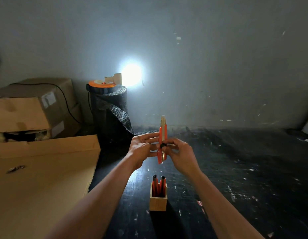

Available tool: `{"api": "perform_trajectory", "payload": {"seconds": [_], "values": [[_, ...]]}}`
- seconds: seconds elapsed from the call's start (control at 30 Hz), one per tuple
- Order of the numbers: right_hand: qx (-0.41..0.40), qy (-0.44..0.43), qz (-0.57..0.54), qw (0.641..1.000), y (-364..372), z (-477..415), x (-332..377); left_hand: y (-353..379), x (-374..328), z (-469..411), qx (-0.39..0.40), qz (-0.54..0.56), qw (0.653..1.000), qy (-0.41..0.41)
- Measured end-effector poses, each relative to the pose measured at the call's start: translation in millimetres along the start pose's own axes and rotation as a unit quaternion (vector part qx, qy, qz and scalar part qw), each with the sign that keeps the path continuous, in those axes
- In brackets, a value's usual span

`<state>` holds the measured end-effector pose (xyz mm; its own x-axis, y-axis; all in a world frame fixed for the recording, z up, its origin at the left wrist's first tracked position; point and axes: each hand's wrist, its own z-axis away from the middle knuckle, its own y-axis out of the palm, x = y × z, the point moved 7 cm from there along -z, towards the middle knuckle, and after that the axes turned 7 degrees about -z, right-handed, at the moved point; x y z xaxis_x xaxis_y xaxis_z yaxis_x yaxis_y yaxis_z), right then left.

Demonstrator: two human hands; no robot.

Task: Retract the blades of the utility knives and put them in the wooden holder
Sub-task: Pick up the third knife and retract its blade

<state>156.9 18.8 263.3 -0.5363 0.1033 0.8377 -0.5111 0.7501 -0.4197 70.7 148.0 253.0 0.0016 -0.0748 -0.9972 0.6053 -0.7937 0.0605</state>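
An orange utility knife point(162, 133) is held upright above the dark table, its blade sticking out at the top. My left hand point(142, 148) grips the knife's body from the left. My right hand point(180, 150) holds it from the right, fingers on the black knob at its middle. Below, near me, stands a small square wooden holder point(158, 203) with two orange utility knives point(159, 186) standing in it, black ends up.
A large flat cardboard box point(42, 178) covers the left side. Stacked cardboard boxes point(29, 107) stand behind it. A black bubble-wrap roll point(111, 109) with an orange reel and a bright lamp point(130, 75) is at the back. The dark table point(236, 169) is scuffed.
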Motion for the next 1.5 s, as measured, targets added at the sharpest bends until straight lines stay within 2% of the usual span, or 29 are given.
{"api": "perform_trajectory", "payload": {"seconds": [0.37,0.5,0.63,0.73,0.87,1.03,1.2,1.33,1.5], "values": [[0.017,0.024,0.001,1.0,10.0,-10.0,-17.8,-1.1,-8.3,-19.3,-0.021,-0.018,1.0,0.001],[0.024,0.002,0.01,1.0,13.7,-7.8,-13.6,0.2,-14.1,-17.8,-0.013,-0.018,1.0,0.015],[-0.009,0.019,0.004,1.0,7.9,-8.5,-13.4,2.6,-15.9,-19.3,-0.013,-0.019,0.999,0.023],[0.006,0.013,-0.021,1.0,8.9,-8.1,-10.7,4.3,-16.8,-19.9,-0.01,-0.017,0.999,0.028],[0.018,-0.012,0.007,1.0,9.5,-10.0,-10.4,5.3,-19.9,-21.5,-0.006,-0.009,0.999,0.033],[0.005,0.014,-0.006,1.0,6.4,-14.3,-13.1,8.3,-19.4,-25.4,-0.012,-0.017,0.999,0.03],[0.016,-0.011,0.012,1.0,6.7,-14.4,-11.1,6.7,-17.3,-28.5,-0.024,-0.02,0.999,0.029],[0.006,0.009,-0.003,1.0,3.7,-16.1,-12.7,10.2,-16.0,-29.3,-0.023,-0.022,0.999,0.021],[0.022,-0.006,0.002,1.0,5.0,-14.5,-14.3,11.2,-14.4,-27.6,-0.024,-0.017,0.999,0.02]]}}
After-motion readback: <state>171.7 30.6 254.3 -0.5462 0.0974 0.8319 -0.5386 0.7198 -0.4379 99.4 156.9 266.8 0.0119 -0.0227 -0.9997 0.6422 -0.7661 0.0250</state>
